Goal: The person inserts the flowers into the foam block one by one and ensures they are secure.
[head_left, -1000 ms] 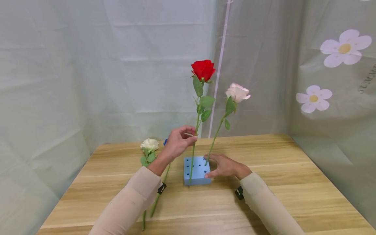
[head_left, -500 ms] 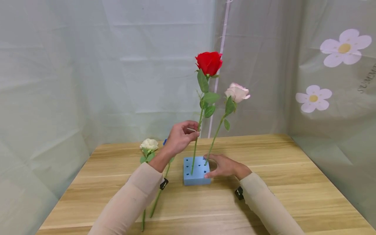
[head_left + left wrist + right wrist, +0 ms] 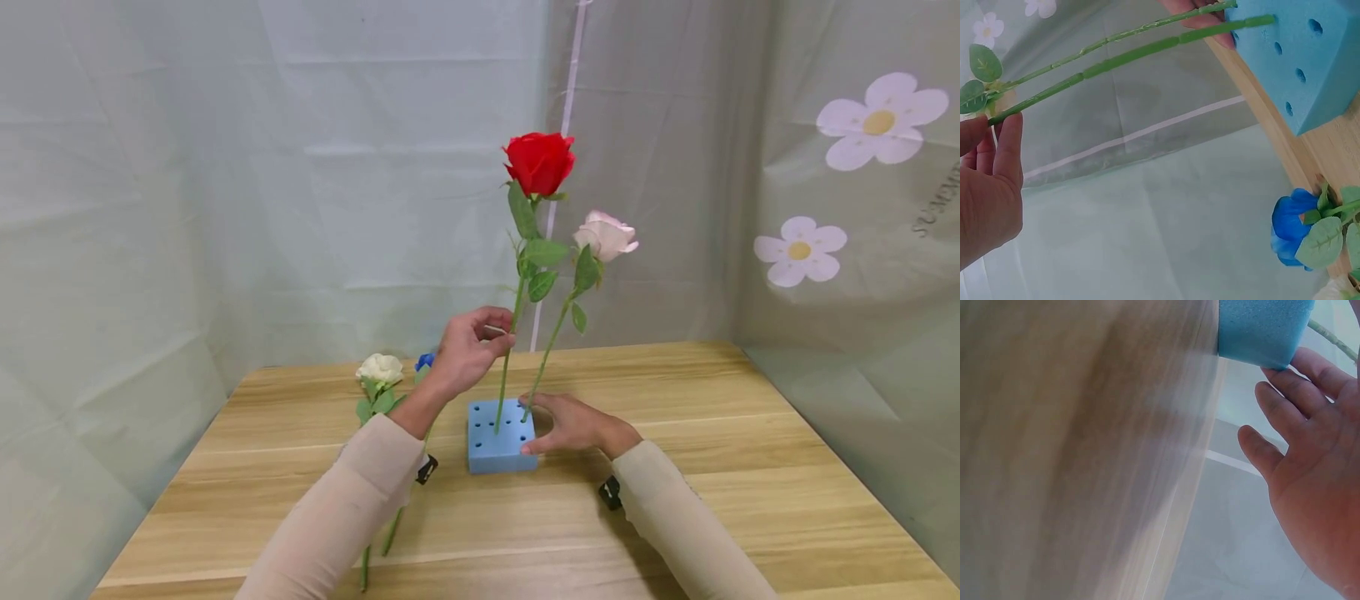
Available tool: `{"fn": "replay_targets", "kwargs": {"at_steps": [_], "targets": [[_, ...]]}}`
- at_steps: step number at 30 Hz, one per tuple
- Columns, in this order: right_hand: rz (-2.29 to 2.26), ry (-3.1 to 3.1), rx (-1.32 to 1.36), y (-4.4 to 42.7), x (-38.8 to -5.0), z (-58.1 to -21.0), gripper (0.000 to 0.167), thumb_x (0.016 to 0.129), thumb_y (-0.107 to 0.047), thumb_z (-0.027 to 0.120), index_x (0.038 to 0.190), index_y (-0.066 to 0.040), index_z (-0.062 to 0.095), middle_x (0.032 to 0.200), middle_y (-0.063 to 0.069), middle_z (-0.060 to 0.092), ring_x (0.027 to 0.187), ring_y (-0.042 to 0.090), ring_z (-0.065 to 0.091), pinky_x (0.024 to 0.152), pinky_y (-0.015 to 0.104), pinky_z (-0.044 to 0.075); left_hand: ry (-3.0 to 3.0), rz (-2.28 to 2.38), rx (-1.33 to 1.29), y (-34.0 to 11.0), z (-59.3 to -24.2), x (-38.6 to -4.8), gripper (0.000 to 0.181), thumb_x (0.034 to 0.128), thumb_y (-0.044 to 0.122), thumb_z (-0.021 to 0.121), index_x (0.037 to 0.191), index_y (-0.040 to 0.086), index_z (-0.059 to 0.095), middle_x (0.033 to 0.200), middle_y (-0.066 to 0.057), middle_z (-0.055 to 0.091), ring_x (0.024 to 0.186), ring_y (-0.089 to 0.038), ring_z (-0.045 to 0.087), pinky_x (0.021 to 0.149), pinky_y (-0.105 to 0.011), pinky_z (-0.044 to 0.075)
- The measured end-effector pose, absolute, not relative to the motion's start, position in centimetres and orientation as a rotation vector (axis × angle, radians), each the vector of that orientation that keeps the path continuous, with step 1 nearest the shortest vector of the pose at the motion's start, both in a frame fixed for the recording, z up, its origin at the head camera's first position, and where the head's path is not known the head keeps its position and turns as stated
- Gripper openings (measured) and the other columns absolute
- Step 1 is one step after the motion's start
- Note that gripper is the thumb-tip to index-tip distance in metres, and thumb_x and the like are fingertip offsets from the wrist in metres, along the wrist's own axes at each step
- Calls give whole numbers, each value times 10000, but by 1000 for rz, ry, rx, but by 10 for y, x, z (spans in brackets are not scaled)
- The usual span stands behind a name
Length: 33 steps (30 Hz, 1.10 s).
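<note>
My left hand [image 3: 474,348] pinches the green stem of a red rose [image 3: 539,163] between thumb and fingers, partway up. The stem's lower end meets the top of a light blue foam block [image 3: 501,461] with several holes; whether it sits inside a hole, I cannot tell. A pale pink rose [image 3: 604,237] stands in the block's right side, leaning right. My right hand [image 3: 577,423] holds the block at its right edge, thumb toward the front and fingers toward the back. In the right wrist view, fingertips [image 3: 1274,374] touch the block's side.
Left of the block, a white rose [image 3: 380,369] and a blue flower [image 3: 1294,226] lie on the wooden table [image 3: 637,550], their stems toward the front edge. Grey curtains [image 3: 360,167] hang behind and at the sides.
My left hand has moved slightly up and right with the red rose. Its stem end has gone from the block's front edge to the middle of the top. The right hand stays put.
</note>
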State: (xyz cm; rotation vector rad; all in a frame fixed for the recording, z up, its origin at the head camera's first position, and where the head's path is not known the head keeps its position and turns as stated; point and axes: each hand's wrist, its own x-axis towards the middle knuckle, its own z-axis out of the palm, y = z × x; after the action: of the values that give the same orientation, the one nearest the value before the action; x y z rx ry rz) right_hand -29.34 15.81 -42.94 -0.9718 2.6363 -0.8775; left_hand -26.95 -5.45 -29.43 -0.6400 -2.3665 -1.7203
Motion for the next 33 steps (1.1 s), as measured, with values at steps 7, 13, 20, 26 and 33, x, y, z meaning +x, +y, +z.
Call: {"fn": "replay_targets", "kwargs": {"at_steps": [7, 13, 20, 26, 33], "targets": [[-878, 2629, -971, 158, -294, -429, 877, 817, -506, 796, 1472, -30, 457, 1486, 131, 480, 1396, 317, 399, 1144, 502, 334, -2349, -1707, -653, -51, -296, -272, 210, 913, -18, 678, 1123, -24, 683, 1020, -161, 686, 899, -289, 668, 712, -298, 564], [-886, 2628, -977, 158, -294, -430, 872, 815, -503, 799, 1466, -30, 463, 1486, 128, 482, 1396, 315, 399, 1145, 501, 333, -2341, -1688, -661, -49, -296, -273, 213, 919, -12, 680, 1131, -27, 683, 1039, -150, 683, 929, -291, 665, 741, -324, 578], [-888, 2624, -964, 158, -293, -430, 875, 814, -501, 801, 1471, -36, 458, 1489, 120, 480, 1399, 315, 397, 1143, 509, 333, -2341, -1664, -666, -44, -296, -274, 212, 919, -16, 681, 1130, -25, 687, 1026, -149, 687, 915, -292, 668, 721, -318, 577], [-897, 2619, -964, 158, -293, -429, 871, 815, -500, 801, 1467, -34, 461, 1486, 113, 483, 1399, 310, 398, 1144, 509, 331, -2336, -1658, -678, -41, -296, -274, 208, 917, -19, 681, 1124, -35, 686, 1017, -156, 689, 912, -298, 671, 714, -315, 576], [-888, 2623, -958, 158, -293, -428, 864, 813, -502, 801, 1464, -41, 468, 1489, 104, 483, 1402, 302, 394, 1146, 505, 330, -2350, -1671, -679, -39, -298, -275, 225, 919, -18, 682, 1141, -54, 678, 1012, -143, 690, 908, -283, 667, 725, -321, 582]]}}
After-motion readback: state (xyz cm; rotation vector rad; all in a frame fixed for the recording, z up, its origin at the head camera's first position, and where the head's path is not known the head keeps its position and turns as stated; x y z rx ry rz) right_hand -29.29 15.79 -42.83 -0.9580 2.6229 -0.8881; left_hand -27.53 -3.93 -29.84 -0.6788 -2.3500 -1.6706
